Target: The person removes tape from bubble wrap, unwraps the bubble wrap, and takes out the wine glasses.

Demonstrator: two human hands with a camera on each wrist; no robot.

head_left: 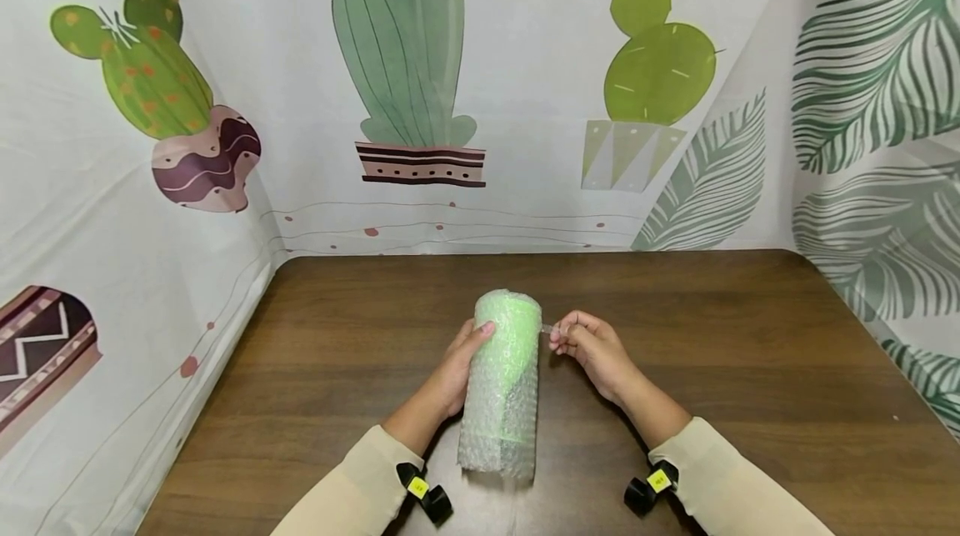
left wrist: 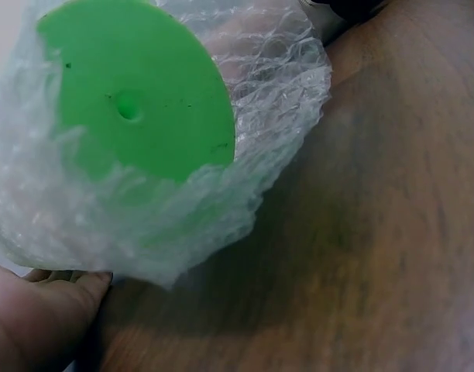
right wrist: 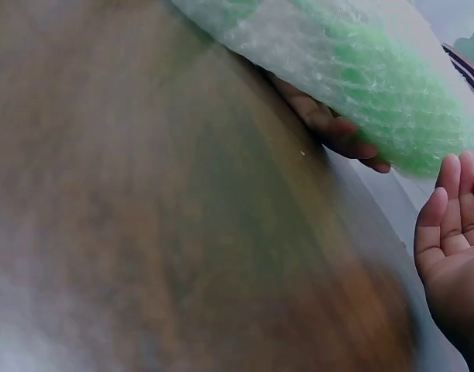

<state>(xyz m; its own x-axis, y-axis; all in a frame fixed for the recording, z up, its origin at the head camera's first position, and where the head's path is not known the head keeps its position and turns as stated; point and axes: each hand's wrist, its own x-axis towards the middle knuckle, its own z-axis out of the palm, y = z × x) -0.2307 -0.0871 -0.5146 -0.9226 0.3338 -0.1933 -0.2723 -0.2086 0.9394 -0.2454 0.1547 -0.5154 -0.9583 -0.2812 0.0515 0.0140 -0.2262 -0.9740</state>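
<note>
A bubble-wrapped green object (head_left: pixel 508 378) stands tilted over the table in the head view, its lower end nearest the person. My left hand (head_left: pixel 456 365) grips it from the left, thumb on the front; its fingertips show beneath the wrap in the right wrist view. Through the open end of the bubble wrap (left wrist: pixel 276 147), the left wrist view shows a flat round green base (left wrist: pixel 159 93) with a small central hole. To the right of the upper part, my right hand (head_left: pixel 596 353) pinches a short clear strip (head_left: pixel 547 328), like tape, that reaches the wrap.
The brown wooden table (head_left: pixel 735 353) extends on both sides of the hands. Behind it and to the left hangs a white cloth (head_left: pixel 532 44) printed with cacti and leaves. A black wrist camera (head_left: pixel 426 494) sits on the left sleeve, another (head_left: pixel 648 488) on the right.
</note>
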